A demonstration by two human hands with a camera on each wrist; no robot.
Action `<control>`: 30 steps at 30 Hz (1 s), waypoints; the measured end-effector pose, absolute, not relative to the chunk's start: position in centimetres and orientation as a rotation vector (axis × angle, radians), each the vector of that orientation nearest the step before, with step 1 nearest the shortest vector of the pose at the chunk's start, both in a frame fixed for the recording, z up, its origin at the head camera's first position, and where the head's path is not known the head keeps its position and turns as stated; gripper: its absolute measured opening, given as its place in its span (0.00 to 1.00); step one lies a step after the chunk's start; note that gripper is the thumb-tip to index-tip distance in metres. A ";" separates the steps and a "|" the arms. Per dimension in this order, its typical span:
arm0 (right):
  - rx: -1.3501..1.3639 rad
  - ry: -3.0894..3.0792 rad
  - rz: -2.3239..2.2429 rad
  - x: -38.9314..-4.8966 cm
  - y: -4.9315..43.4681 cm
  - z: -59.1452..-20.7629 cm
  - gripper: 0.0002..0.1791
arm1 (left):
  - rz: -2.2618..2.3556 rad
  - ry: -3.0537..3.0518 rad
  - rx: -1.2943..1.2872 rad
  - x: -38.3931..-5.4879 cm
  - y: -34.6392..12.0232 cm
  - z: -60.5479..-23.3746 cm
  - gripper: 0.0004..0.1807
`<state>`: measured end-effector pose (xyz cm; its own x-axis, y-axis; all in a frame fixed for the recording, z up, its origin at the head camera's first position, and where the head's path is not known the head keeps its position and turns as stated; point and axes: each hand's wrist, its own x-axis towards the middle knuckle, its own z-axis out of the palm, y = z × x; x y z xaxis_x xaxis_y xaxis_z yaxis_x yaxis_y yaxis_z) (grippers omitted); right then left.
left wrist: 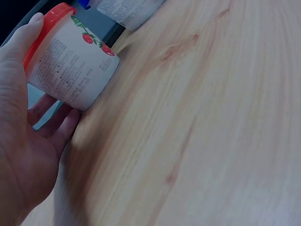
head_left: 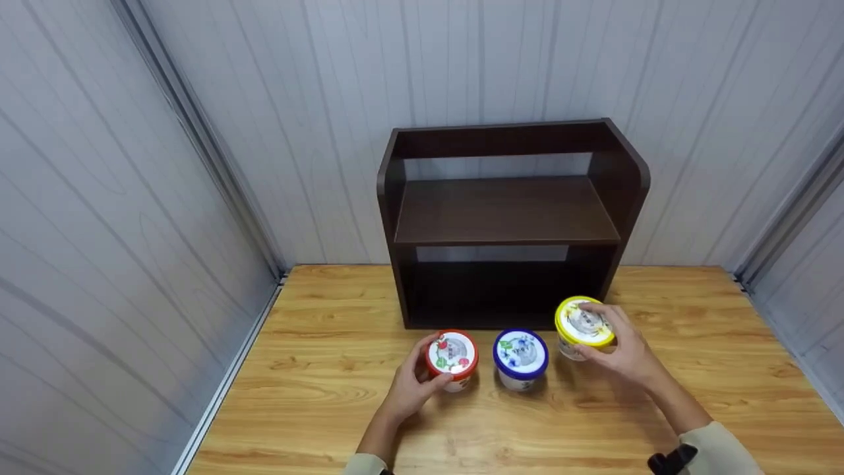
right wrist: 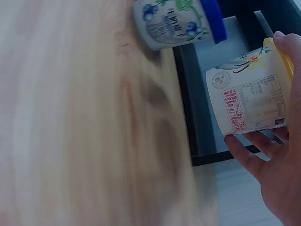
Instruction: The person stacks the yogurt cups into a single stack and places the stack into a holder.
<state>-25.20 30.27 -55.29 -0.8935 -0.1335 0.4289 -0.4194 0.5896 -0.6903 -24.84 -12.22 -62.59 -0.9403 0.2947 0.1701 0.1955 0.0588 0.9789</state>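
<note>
Three paper tubs with coloured lids are in front of me. My left hand (head_left: 407, 390) grips the red-lidded strawberry tub (head_left: 452, 355), its thumb by the lid and its fingers around the far side. Raised off the table, the yellow-lidded tub (head_left: 583, 323) is held between thumb and fingers of my right hand (head_left: 626, 355); a vanilla flower and printed label show on its side (right wrist: 249, 92). Between the two hands a blue-lidded blueberry tub (head_left: 521, 356) stands upright on the table, touched by neither hand.
A dark brown two-level shelf (head_left: 508, 211) stands behind the tubs on the wood-grain table (head_left: 316, 369). Its lower front edge lies just behind them. Pale panelled walls (head_left: 330, 86) enclose the back and both sides.
</note>
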 end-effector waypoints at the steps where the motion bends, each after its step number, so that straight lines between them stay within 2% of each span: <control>1: 0.451 -2.492 1.206 -25.3 30.1 -54.9 0.41 | 2.041 2.231 0.519 -24.9 -12.2 -62.6 0.45; 13: 0.490 -2.462 1.259 -26.6 28.1 -52.3 0.40 | 1.994 2.283 0.500 -24.8 -12.2 -62.8 0.45; 30: 0.418 -2.465 1.364 -27.3 23.6 -51.4 0.40 | 2.016 2.257 0.501 -24.7 -12.1 -62.8 0.44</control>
<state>-27.30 23.61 -51.36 -0.9151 -0.1105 0.3879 -0.3873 0.5090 -0.7687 -24.74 -12.07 -62.79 -0.9441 0.2884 0.1598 0.1912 0.0840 0.9779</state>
